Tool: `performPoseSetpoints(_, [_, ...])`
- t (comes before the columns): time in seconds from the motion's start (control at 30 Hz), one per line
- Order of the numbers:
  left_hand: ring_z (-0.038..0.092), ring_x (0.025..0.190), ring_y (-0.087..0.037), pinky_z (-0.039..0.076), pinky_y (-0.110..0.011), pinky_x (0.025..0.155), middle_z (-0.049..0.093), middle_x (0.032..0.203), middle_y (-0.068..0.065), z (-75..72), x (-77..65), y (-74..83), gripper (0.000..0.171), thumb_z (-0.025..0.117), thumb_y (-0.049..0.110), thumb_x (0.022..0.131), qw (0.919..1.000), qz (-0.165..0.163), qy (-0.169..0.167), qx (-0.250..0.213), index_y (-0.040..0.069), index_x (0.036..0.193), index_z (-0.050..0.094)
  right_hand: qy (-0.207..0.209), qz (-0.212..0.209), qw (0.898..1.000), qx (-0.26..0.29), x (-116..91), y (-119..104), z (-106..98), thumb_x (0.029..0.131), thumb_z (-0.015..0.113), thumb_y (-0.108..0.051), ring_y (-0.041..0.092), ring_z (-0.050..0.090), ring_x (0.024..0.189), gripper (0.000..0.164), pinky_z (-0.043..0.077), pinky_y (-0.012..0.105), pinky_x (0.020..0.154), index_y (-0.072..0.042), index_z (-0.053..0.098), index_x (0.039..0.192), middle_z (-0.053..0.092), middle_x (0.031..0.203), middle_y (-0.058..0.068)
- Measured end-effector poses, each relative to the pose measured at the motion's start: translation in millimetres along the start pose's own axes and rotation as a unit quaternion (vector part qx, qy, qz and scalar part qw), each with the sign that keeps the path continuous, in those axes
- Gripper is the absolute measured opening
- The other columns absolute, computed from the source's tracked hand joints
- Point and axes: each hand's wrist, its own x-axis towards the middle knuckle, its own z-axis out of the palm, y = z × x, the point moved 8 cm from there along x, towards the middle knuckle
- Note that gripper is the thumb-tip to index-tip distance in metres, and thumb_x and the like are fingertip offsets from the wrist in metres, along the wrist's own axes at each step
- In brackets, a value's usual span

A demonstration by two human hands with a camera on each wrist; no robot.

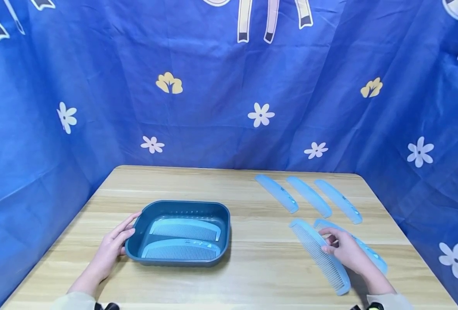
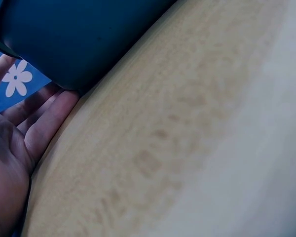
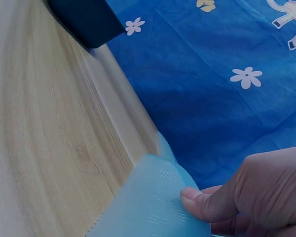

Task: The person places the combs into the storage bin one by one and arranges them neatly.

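A dark blue tray (image 1: 174,260) sits left of centre on the wooden table, with two light blue combs (image 1: 185,229) lying in it. My left hand (image 1: 125,231) rests with straight fingers against the tray's left wall (image 2: 84,34); in the left wrist view the fingers (image 2: 44,123) touch that wall. At the right, my right hand (image 1: 329,243) pinches a light blue comb (image 1: 317,254), tilted with its teeth to the left. In the right wrist view the thumb (image 3: 207,202) presses on the comb (image 3: 148,202). A second comb (image 1: 374,256) lies partly under that hand.
Three more light blue combs (image 1: 309,196) lie side by side at the back right of the table (image 1: 252,267). Blue flowered cloth (image 1: 229,107) hangs behind and along both sides. The tray's corner (image 3: 86,19) shows far off in the right wrist view.
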Motion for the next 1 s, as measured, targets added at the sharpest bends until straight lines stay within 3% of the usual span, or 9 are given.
performPoseSetpoints(0.23, [0.058,0.090,-0.007,0.055,-0.034,0.064,0.034,0.127,-0.014,0.6,0.3,0.3,0.046,0.040,0.026,0.101,1.0000,-0.002,-0.005,0.003,0.019,0.146,0.033,0.038,0.026,0.998,0.030,-2,3,-4,0.081,0.064,0.008,0.020,0.051,0.071,0.039,0.047,0.026,0.059,0.007,0.055,0.118,0.050,0.080,0.008])
performPoseSetpoints(0.47, [0.056,0.090,-0.005,0.054,-0.033,0.063,0.035,0.126,-0.012,-0.3,0.4,0.4,0.045,0.040,0.025,0.101,1.0000,0.003,0.001,0.007,0.019,0.145,0.034,0.084,-0.003,0.996,0.043,1,-6,-11,0.081,0.066,0.006,0.018,0.052,0.071,0.040,0.047,0.025,0.060,0.007,0.055,0.119,0.053,0.083,0.010])
performPoseSetpoints(1.0, [0.056,0.088,-0.006,0.054,-0.031,0.061,0.033,0.128,-0.015,0.0,-0.5,2.2,0.045,0.039,0.025,0.101,0.9999,0.006,0.002,0.015,0.019,0.146,0.033,0.137,-0.055,0.989,0.025,-3,-38,-16,0.080,0.068,0.004,0.015,0.053,0.067,0.037,0.046,0.023,0.056,-0.001,0.060,0.116,0.055,0.085,0.010])
